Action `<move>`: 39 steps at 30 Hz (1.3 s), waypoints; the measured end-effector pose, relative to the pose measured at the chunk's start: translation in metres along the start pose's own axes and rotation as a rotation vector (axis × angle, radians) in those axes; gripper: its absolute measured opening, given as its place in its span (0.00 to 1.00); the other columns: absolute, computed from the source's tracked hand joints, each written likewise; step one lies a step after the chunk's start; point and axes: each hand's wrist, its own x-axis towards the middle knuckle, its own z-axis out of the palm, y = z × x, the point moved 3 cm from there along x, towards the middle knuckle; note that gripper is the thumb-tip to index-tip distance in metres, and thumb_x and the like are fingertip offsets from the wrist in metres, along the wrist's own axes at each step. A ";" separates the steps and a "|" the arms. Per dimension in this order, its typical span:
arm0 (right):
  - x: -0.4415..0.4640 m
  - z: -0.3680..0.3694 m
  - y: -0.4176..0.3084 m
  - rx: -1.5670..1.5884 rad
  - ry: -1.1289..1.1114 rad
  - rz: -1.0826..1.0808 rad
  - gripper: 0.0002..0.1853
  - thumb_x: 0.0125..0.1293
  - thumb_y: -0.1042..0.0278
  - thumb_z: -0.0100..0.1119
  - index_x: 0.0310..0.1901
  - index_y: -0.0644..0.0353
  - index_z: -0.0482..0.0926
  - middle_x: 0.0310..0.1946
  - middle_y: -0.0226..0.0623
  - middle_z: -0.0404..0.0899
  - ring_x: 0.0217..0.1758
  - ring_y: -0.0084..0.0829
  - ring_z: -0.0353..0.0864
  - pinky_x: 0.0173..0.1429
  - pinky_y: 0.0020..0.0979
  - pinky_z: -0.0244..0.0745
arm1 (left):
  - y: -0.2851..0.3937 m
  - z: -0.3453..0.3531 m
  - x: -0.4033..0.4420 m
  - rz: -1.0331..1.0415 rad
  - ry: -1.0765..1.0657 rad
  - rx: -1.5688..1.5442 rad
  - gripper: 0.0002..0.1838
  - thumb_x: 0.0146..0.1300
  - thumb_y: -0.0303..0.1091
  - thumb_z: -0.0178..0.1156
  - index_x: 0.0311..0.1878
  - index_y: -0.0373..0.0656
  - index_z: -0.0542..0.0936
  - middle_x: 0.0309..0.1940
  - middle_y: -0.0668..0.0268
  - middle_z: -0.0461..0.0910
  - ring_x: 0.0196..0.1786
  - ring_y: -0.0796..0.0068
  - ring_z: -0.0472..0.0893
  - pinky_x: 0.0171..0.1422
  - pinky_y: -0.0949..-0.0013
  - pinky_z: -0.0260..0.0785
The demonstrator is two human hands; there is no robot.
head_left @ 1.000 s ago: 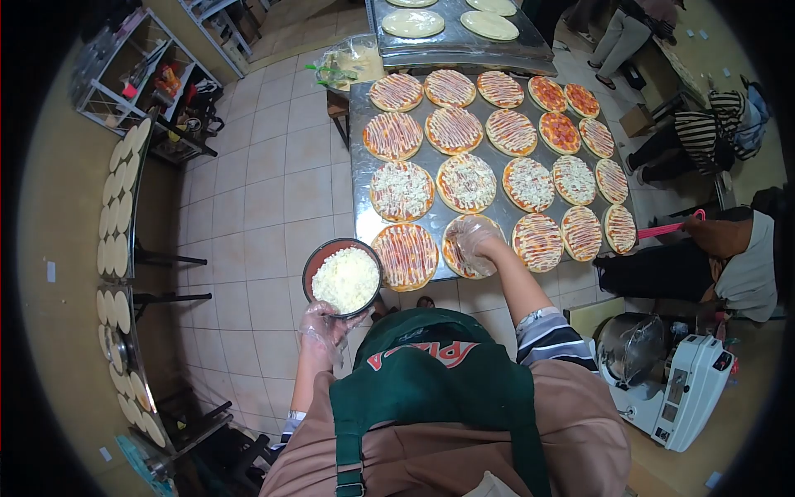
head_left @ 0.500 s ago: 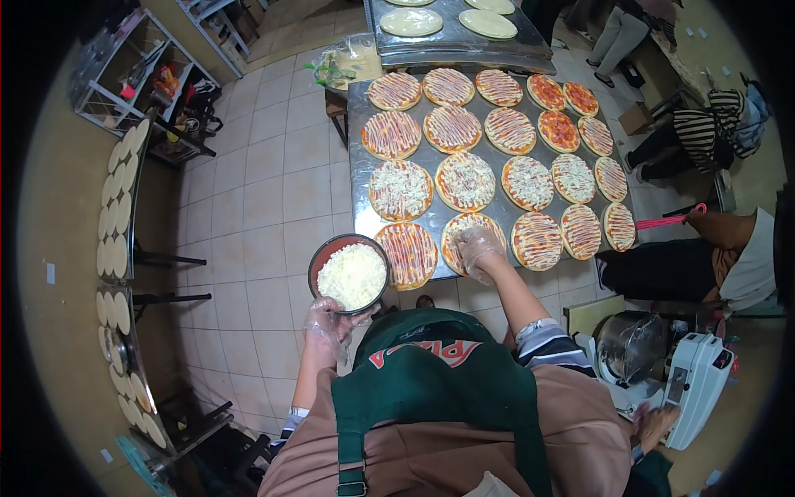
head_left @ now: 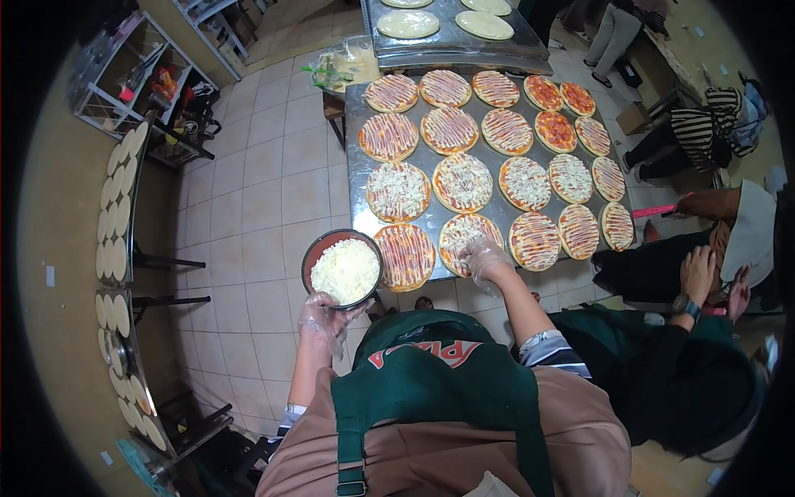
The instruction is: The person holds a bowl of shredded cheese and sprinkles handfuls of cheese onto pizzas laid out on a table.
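Observation:
My left hand (head_left: 325, 315), in a clear plastic glove, grips the lower rim of a dark bowl with a reddish-brown inside (head_left: 310, 258). White grated cheese (head_left: 345, 272) fills much of it. My gloved right hand (head_left: 489, 263) is low over the front-row pizza (head_left: 458, 232), its fingers loosely apart at the pizza's surface and partly hidden by the hand. Grated cheese covers this pizza. To its left lies a pizza striped with sauce (head_left: 405, 257); behind it is one topped with cheese (head_left: 464, 182).
Several more pizzas stand in rows on the metal table (head_left: 358, 186). Plain dough rounds (head_left: 408, 24) lie on the far table, others on racks at left (head_left: 116, 248). A co-worker in dark clothes (head_left: 687, 373) is close at my right; other people stand beyond. A pink handle (head_left: 654, 211) juts past the table's right edge.
My right hand has shifted slightly right and down over the same pizza, and more cheese shows on it. The bowl has moved slightly left. A co-worker now blocks the mixer at right.

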 end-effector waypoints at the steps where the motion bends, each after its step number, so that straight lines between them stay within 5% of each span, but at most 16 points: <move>1: 0.001 0.002 0.003 0.023 -0.025 0.031 0.10 0.52 0.65 0.53 0.36 0.50 0.80 0.36 0.40 0.78 0.39 0.36 0.77 0.45 0.31 0.70 | 0.001 0.000 0.001 -0.008 -0.019 -0.015 0.38 0.34 0.23 0.43 0.59 0.40 0.57 0.56 0.49 0.61 0.56 0.42 0.63 0.54 0.33 0.56; 8: 0.004 -0.004 -0.005 0.076 0.059 0.089 0.10 0.52 0.66 0.52 0.36 0.52 0.80 0.35 0.41 0.78 0.38 0.36 0.77 0.43 0.30 0.70 | 0.000 0.017 0.001 -0.001 0.001 0.019 0.39 0.33 0.22 0.43 0.59 0.40 0.57 0.55 0.50 0.62 0.55 0.42 0.65 0.53 0.36 0.61; 11: 0.026 0.009 0.004 0.016 0.117 -0.065 0.11 0.54 0.66 0.51 0.38 0.53 0.79 0.34 0.40 0.79 0.37 0.32 0.78 0.43 0.30 0.71 | -0.005 0.022 0.007 -0.044 -0.006 0.011 0.39 0.32 0.22 0.44 0.58 0.41 0.57 0.55 0.49 0.63 0.54 0.44 0.66 0.52 0.36 0.62; 14: 0.039 0.012 0.015 0.303 0.095 0.138 0.12 0.54 0.65 0.52 0.40 0.57 0.77 0.33 0.36 0.79 0.36 0.26 0.78 0.43 0.30 0.71 | -0.014 0.028 0.013 -0.072 -0.055 0.036 0.38 0.32 0.22 0.45 0.57 0.40 0.58 0.53 0.49 0.64 0.53 0.44 0.67 0.51 0.37 0.63; 17: 0.029 -0.008 -0.005 0.462 0.180 0.018 0.12 0.53 0.62 0.53 0.39 0.51 0.78 0.40 0.39 0.77 0.44 0.37 0.76 0.49 0.32 0.69 | -0.027 0.017 0.031 -0.106 -0.048 0.059 0.37 0.34 0.21 0.47 0.57 0.45 0.58 0.52 0.51 0.64 0.51 0.47 0.69 0.45 0.39 0.68; 20: -0.014 -0.051 -0.069 0.565 0.144 -0.248 0.13 0.54 0.61 0.56 0.36 0.60 0.78 0.32 0.37 0.79 0.36 0.26 0.78 0.43 0.27 0.71 | -0.043 0.011 0.041 -0.050 0.063 0.180 0.41 0.35 0.18 0.47 0.60 0.55 0.54 0.52 0.53 0.63 0.48 0.50 0.71 0.38 0.45 0.72; 21: -0.023 -0.055 -0.084 0.379 0.079 -0.368 0.15 0.53 0.59 0.56 0.39 0.59 0.77 0.34 0.39 0.78 0.38 0.30 0.77 0.45 0.27 0.71 | -0.047 0.025 0.032 -0.075 0.085 0.155 0.45 0.36 0.17 0.47 0.61 0.64 0.50 0.50 0.56 0.63 0.42 0.56 0.73 0.30 0.57 0.71; 25: -0.035 -0.020 -0.118 -0.250 0.119 -0.638 0.24 0.49 0.57 0.59 0.48 0.56 0.72 0.42 0.42 0.75 0.45 0.39 0.75 0.50 0.30 0.69 | -0.062 0.039 0.025 -0.094 -0.005 0.204 0.47 0.35 0.14 0.48 0.61 0.64 0.50 0.46 0.58 0.64 0.34 0.63 0.71 0.23 0.67 0.64; 26: -0.037 -0.015 -0.126 -0.250 0.124 -0.632 0.24 0.49 0.57 0.59 0.48 0.56 0.72 0.42 0.42 0.75 0.45 0.39 0.75 0.50 0.30 0.69 | -0.063 0.036 0.028 -0.097 -0.009 0.208 0.47 0.35 0.14 0.48 0.61 0.64 0.50 0.46 0.58 0.64 0.34 0.63 0.71 0.23 0.67 0.64; 28: -0.039 -0.008 -0.137 -0.257 0.007 -0.553 0.25 0.49 0.58 0.58 0.50 0.56 0.70 0.46 0.43 0.73 0.48 0.39 0.74 0.52 0.32 0.68 | -0.064 0.030 0.031 -0.088 -0.003 0.392 0.37 0.36 0.18 0.49 0.56 0.49 0.54 0.37 0.52 0.69 0.36 0.53 0.74 0.31 0.48 0.70; 32: -0.037 -0.005 -0.135 -0.321 -0.223 -0.470 0.21 0.50 0.60 0.56 0.47 0.57 0.71 0.45 0.44 0.73 0.47 0.40 0.74 0.51 0.33 0.68 | -0.064 0.040 0.027 -0.104 -0.052 0.287 0.47 0.34 0.13 0.48 0.61 0.62 0.50 0.46 0.57 0.64 0.37 0.61 0.72 0.33 0.60 0.71; 35: -0.021 0.002 -0.119 -0.222 -0.173 -0.484 0.16 0.54 0.63 0.52 0.44 0.57 0.74 0.37 0.45 0.76 0.42 0.40 0.75 0.48 0.34 0.69 | -0.067 0.030 0.039 -0.132 -0.010 0.253 0.46 0.34 0.13 0.47 0.60 0.61 0.50 0.48 0.56 0.64 0.40 0.58 0.72 0.39 0.55 0.72; 38: -0.029 -0.026 -0.109 0.113 -0.005 -0.443 0.15 0.55 0.62 0.52 0.44 0.57 0.75 0.37 0.44 0.76 0.41 0.40 0.75 0.48 0.32 0.69 | -0.073 0.022 0.053 -0.253 -0.015 0.187 0.45 0.33 0.15 0.46 0.60 0.60 0.51 0.48 0.55 0.64 0.45 0.54 0.72 0.40 0.49 0.72; 39: -0.027 -0.034 -0.106 0.094 -0.032 -0.360 0.17 0.51 0.69 0.54 0.46 0.53 0.75 0.43 0.36 0.76 0.46 0.33 0.75 0.51 0.26 0.68 | -0.074 0.030 0.050 -0.202 -0.027 0.189 0.44 0.33 0.16 0.46 0.59 0.57 0.51 0.49 0.54 0.64 0.47 0.52 0.71 0.41 0.46 0.71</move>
